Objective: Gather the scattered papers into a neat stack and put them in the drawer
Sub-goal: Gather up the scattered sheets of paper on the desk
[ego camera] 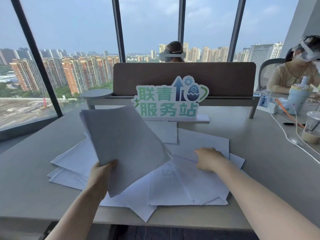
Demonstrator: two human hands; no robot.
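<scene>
Worktop (259, 163): pale grey, running from the near edge to a brown divider panel (183, 78) at the far side.

Held sheaf of papers (124, 141): several white sheets lifted off the worktop, tilted, upper corner leaning far-left. The left hand (102, 174) pinches the sheaf at its near edge, thumb on the upper face, fingers hidden behind the sheets.

Scattered papers (187, 184): white sheets lying flat and overlapping at many angles across the middle of the worktop, spreading left under the held sheaf and right toward the near edge. 1 corner juts over the near edge. 1 sheet shows faint printed lines, too small to read.

Right hand (209, 159): palm down on the scattered papers at right of centre, fingers loosely bent and touching a sheet; whether the grip pinches that sheet cannot be told.

Sign (170, 98): green-and-white cut-out with Chinese characters, upright on a white base, far of the papers, just in front of the divider panel.

Plastic cup (311, 127): clear, with lid and pale drink, at the far right, beside white cables (287, 135).

2 persons wearing headsets: 1 behind the divider panel, 1 seated at far right.

Windows behind show high-rise buildings.
</scene>
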